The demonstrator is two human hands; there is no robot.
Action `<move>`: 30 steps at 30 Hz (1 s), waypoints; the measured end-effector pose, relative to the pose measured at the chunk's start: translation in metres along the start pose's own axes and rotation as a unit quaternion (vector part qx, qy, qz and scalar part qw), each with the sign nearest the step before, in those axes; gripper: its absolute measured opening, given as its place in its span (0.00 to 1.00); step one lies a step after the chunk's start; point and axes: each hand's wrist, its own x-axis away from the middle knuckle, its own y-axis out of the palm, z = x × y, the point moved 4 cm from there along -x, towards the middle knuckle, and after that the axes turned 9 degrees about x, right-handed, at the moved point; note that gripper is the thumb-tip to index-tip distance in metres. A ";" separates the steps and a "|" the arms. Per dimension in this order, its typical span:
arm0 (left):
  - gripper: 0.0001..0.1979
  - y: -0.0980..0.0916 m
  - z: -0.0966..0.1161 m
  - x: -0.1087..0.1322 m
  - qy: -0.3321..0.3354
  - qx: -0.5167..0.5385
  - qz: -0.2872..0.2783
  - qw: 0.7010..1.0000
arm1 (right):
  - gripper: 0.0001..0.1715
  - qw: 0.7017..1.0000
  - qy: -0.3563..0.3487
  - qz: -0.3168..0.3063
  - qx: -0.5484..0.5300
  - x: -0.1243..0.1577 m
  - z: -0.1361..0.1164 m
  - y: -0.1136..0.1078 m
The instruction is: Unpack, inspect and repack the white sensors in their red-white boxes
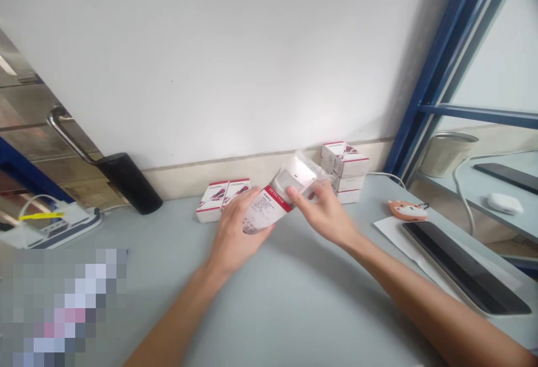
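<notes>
I have both hands on the packet [290,190], a clear plastic bag around a white device, with a red-banded "DETECTOR" label at its lower end. It is held in the air just above the tabletop [294,305], between my hands. My left hand [235,227] is clamped around the labelled end, and my right hand [323,210] pinches the bag higher up; the two hands are close together, not touching. The bag still looks closed – I cannot see an opening from here. Against the wall [210,59], two boxes [222,200] lie to the left, and a stack of boxes [344,172] stands to the right – all look shut. Farther right, a dark tablet [466,269] rests on a paper sheet [390,232].
</notes>
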 end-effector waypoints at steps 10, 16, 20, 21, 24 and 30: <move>0.47 0.019 0.002 0.010 -0.155 0.131 0.012 0.979 | 0.29 0.994 -0.045 0.094 0.027 0.009 -0.005 -0.001; 0.45 0.023 0.001 0.014 -0.100 0.149 -0.008 0.984 | 0.21 0.974 -0.152 0.031 0.162 0.011 -0.018 0.000; 0.45 0.016 0.008 0.009 -0.053 0.144 -0.022 0.988 | 0.13 0.971 -0.192 -0.037 0.136 0.015 -0.021 0.005; 0.42 0.013 0.009 0.007 -0.046 0.140 -0.016 0.989 | 0.14 0.974 -0.196 -0.043 0.109 0.016 -0.020 0.006; 0.32 0.007 0.010 0.003 -0.024 0.126 0.027 0.991 | 0.23 0.982 -0.185 0.003 0.039 0.017 -0.014 0.007; 0.30 0.009 0.012 0.010 -0.074 0.168 0.051 0.982 | 0.08 0.979 -0.196 0.012 0.054 0.021 -0.019 0.014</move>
